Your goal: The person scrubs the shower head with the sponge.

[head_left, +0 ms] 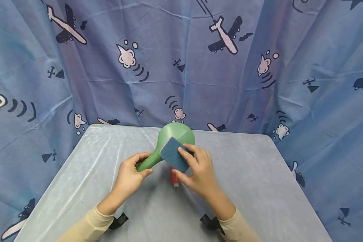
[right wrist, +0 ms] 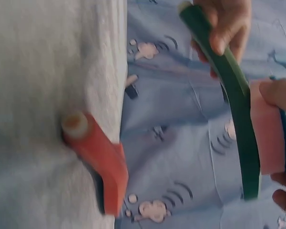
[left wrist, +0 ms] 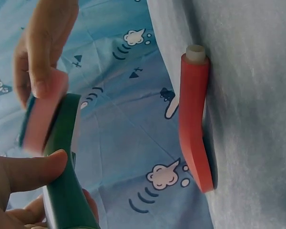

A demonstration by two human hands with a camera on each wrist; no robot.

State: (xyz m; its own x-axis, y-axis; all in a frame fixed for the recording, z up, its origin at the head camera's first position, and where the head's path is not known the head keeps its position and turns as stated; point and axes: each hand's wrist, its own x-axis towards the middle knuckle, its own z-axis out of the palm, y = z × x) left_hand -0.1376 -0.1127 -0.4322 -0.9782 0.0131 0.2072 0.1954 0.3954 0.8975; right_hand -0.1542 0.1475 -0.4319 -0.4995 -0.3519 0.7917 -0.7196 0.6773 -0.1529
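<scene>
My left hand (head_left: 129, 176) grips the handle of a green paddle-shaped object (head_left: 175, 129), thumb along one side, and holds it above the table. In my right hand (head_left: 203, 171) a sponge, blue on one face (head_left: 173, 155) and pink on the other (right wrist: 268, 136), is pinched at its edges. The sponge's pink side lies against the green object near where the handle meets the round head. Below them a red object (head_left: 174, 178) with a whitish end rests on the table, partly hidden by the sponge in the head view; the left wrist view shows its bent red body (left wrist: 194, 109).
A grey cloth-covered table (head_left: 245, 188) spans the space under both hands. Behind it and at both sides hangs a blue curtain (head_left: 157, 90) printed with planes and clouds. Black straps (head_left: 118, 222) are at both wrists.
</scene>
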